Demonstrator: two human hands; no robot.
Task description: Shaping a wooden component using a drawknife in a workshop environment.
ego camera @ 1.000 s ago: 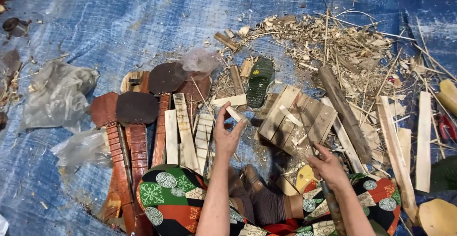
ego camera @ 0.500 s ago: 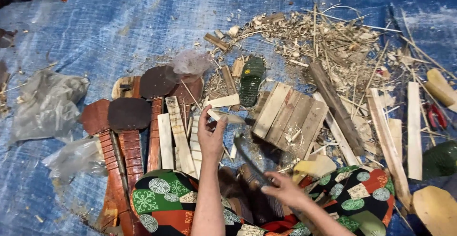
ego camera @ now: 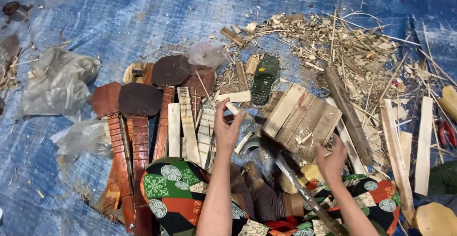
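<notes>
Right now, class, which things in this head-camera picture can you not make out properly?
- Small pale wood piece in the left hand: fingers cover one end.
- Right hand: blurred; its grip cannot be told.
- Curved blade: handle runs under the right arm.
- Red-handled tool: cut by the right edge.
- Dark round thing, top left: too small.

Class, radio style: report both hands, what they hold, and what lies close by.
Left hand up, pinching small pale wood piece. Right hand open, empty, over slatted wooden board. Curved-blade knife resting across the lap. Wood strips and shavings on blue tarp.
</notes>
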